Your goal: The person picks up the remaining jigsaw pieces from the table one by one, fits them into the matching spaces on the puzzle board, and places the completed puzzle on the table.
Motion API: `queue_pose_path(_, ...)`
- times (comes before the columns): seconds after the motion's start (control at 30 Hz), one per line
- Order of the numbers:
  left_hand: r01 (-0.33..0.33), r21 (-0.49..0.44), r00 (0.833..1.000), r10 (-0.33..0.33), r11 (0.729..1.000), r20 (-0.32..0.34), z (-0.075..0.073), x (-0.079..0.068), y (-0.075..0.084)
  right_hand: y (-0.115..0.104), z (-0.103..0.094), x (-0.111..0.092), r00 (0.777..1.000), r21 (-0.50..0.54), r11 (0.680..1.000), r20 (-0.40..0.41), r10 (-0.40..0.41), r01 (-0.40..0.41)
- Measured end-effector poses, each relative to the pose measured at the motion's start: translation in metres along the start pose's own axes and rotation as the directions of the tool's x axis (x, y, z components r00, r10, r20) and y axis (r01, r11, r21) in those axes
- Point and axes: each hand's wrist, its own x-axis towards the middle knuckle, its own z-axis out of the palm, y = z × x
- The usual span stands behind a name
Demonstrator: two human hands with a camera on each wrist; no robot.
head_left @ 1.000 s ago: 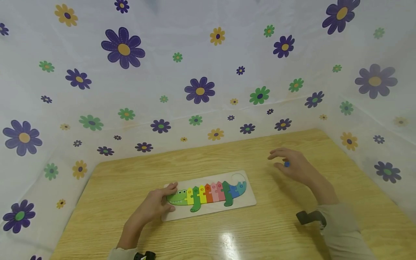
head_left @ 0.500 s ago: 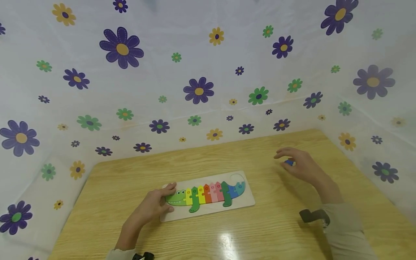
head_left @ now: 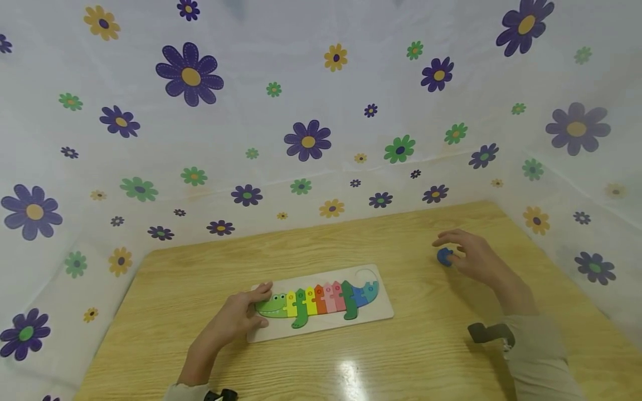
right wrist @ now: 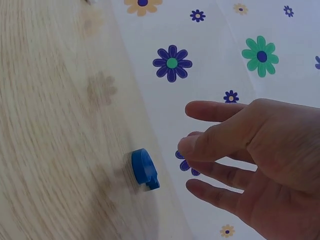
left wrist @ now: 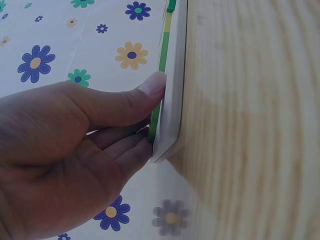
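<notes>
In the head view a wooden crocodile puzzle [head_left: 385,309] lies on the table, its jointed, coloured pieces set in a pale board. The tail-tip outline at its right end shows bare. My left hand [head_left: 232,317] rests on the board's left end, over the green crocodile head piece [head_left: 273,307]; in the left wrist view the thumb [left wrist: 154,85] and fingers lie extended against the puzzle. On the table to the right lies a blue puzzle piece [right wrist: 143,166], rounded with a small knob. My right hand [head_left: 471,256] hovers beside it, fingers spread, holding nothing.
The light wood table [head_left: 321,367] ends at a white flowered cloth [head_left: 351,111] at the back and both sides. A dark strap [head_left: 491,334] is on the right wrist, and part of another [head_left: 223,395] is on the left.
The right hand has let go of the blue puzzle piece, which now lies on the table. That hand has drawn back to the right. The left hand keeps its place on the board.
</notes>
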Motion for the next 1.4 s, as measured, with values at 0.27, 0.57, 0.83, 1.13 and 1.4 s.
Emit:
queue_pose_path(0.27, -0.006, -0.009, 1.0, 0.006, 1.0, 0.001, 0.0, 0.0, -0.001, 0.006, 0.0, -0.002, 0.999, -0.029, 0.999, 0.035, 0.017, -0.016)
queue_pose_path(0.57, -0.007, -0.008, 1.0, 0.007, 1.0, -0.005, -0.001, -0.001, 0.001, 0.02, 0.009, -0.001, 0.996, -0.11, 0.994, 0.086, -0.018, 0.027)
queue_pose_path(0.83, -0.009, 0.008, 1.0, 0.009, 1.0, 0.003, 0.001, 0.0, -0.002, 0.024, 0.013, -0.004, 0.996, -0.096, 0.993, 0.069, -0.059, 0.066)
queue_pose_path(1.13, -0.014, 0.0, 1.0, 0.014, 1.0, 0.003, 0.0, -0.001, 0.002, 0.027, 0.011, -0.004, 0.999, -0.091, 0.996, 0.052, 0.006, -0.001)
queue_pose_path(1.4, -0.018, -0.007, 1.0, 0.018, 1.0, 0.004, -0.001, -0.001, 0.002, 0.023, 0.012, -0.005, 0.995, -0.121, 0.99, 0.062, 0.079, -0.071)
